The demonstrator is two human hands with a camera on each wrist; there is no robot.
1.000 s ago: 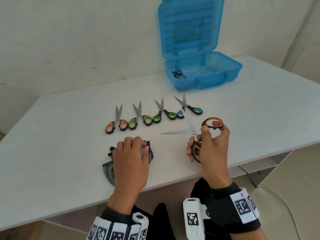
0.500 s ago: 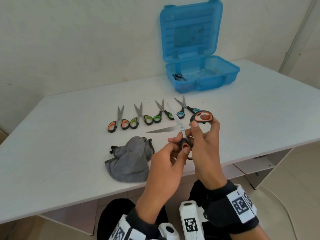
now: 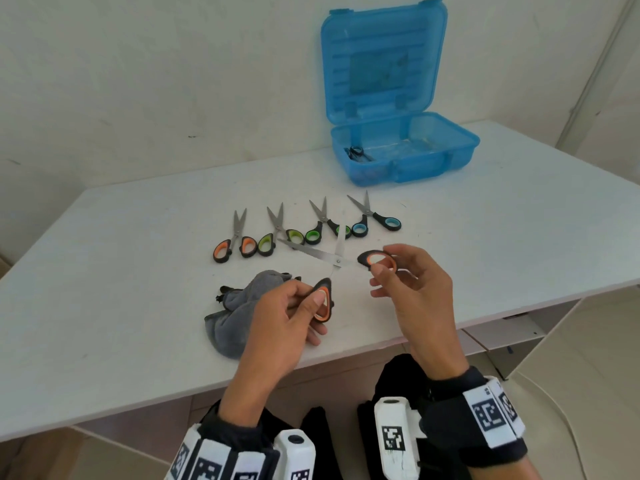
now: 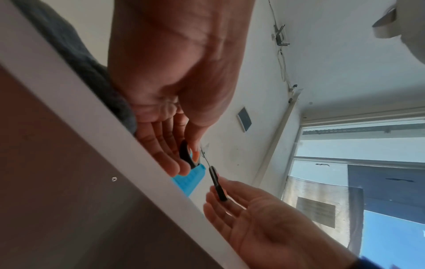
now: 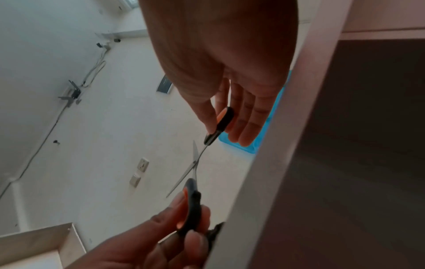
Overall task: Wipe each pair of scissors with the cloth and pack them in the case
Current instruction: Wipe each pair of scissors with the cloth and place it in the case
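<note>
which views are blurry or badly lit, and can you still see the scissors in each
Head view: evenly lit and sharp; the open scissors show clearly between both hands. Left wrist view: the palm near the lens is soft, the window is bright, and the scissors are small but visible. Right wrist view: dim on the right under the table, slightly soft; scissors still clear.

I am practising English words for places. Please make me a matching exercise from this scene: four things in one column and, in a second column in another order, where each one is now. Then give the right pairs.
Things
1. large orange-handled scissors
2. grey cloth
3. blue case
4. blue-handled scissors

Places
a. right end of the row on the table
b. far side of the table, lid open
c. on the table beside the left hand
d. held open between both hands

Pairs: 1-d, 2-c, 3-b, 4-a
</note>
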